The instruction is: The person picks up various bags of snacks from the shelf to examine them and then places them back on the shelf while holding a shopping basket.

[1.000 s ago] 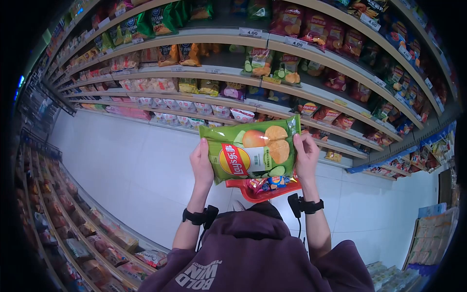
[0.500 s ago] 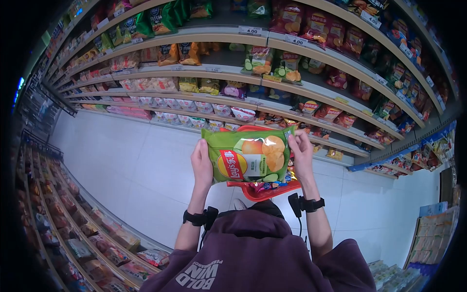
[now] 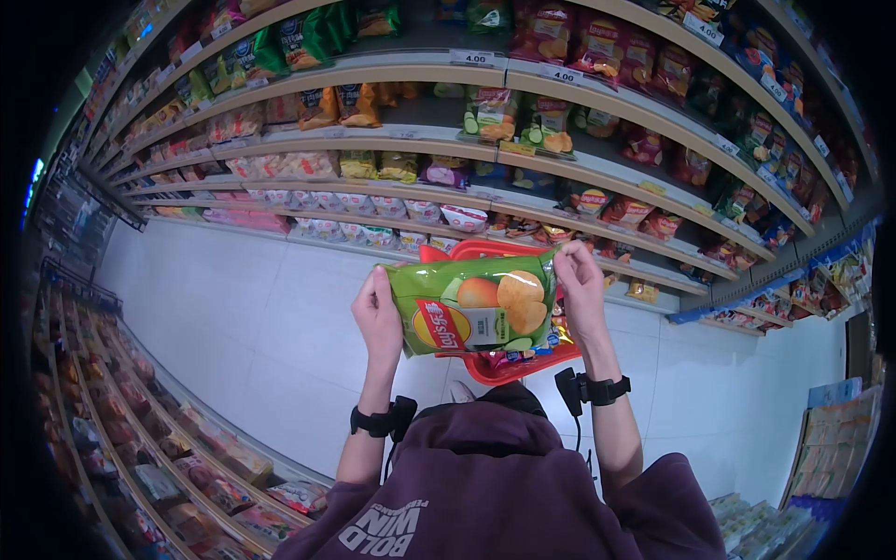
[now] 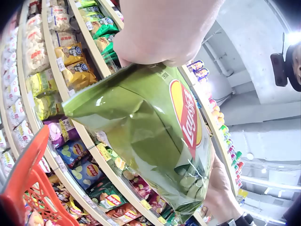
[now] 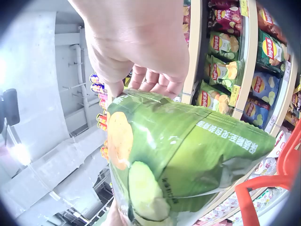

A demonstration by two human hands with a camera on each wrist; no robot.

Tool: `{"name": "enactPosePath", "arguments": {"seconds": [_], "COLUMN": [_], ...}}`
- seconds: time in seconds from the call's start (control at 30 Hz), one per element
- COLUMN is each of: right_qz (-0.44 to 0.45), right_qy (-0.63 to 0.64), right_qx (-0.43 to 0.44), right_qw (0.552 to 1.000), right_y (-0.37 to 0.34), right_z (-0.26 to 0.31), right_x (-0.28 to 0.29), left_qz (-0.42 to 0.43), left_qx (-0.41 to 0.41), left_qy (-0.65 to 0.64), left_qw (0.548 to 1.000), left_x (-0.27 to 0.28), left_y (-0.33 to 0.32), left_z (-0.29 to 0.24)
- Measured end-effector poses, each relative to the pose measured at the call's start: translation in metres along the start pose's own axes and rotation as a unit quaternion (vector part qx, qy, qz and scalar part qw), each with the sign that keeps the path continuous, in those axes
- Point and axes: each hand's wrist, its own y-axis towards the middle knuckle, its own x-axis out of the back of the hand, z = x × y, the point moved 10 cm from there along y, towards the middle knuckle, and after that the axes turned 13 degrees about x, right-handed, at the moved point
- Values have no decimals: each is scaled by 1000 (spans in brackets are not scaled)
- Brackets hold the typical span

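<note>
A green bag of Lay's potato chips [image 3: 476, 303], printed with chips and cucumber slices, is held level between both hands in front of the body. My left hand [image 3: 379, 319] grips its left end, thumb on the near face. The right hand [image 3: 582, 287] pinches the opposite end near the upper corner. In the left wrist view the bag [image 4: 136, 122] looks puffed, with a crimped seal along one edge. Curled fingers [image 5: 150, 77] show behind the bag's top in the right wrist view. Below the bag, partly covered by it, is a red basket [image 3: 485, 375] with colourful packets inside.
Shelves of snack bags [image 3: 597, 47] with price tags [image 3: 473, 58] curve across the front. More green chip bags [image 3: 492, 114] stand on a middle shelf. A lower rack of packets [image 3: 177, 457] runs along the left. Pale tiled floor [image 3: 252, 299] lies between them.
The bag has come down slightly and tilted its printed face, uncovering the basket's far rim. The right hand has shifted its hold toward the bag's upper corner. Both hands still hold the bag.
</note>
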Motion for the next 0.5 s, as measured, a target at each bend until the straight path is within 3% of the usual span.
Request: {"name": "enactPosePath", "arguments": {"seconds": [0.1, 0.2, 0.33, 0.5], "right_qz": [10, -41, -90, -23], "right_qy": [11, -67, 4, -85], "right_qx": [3, 123, 69, 26], "right_qw": [1000, 989, 993, 996], "right_y": [-2, 2, 4, -2], "right_z": [1, 27, 7, -18], "right_x": [0, 16, 17, 38], "left_qz": [-18, -21, -41, -16], "left_qx": [-10, -32, -1, -35], "left_qy": [3, -16, -88, -47], "left_qw": [1000, 999, 995, 998], "left_x": [1, 5, 0, 1], "left_y": [-4, -5, 1, 7], "left_z": [-7, -9, 4, -1]}}
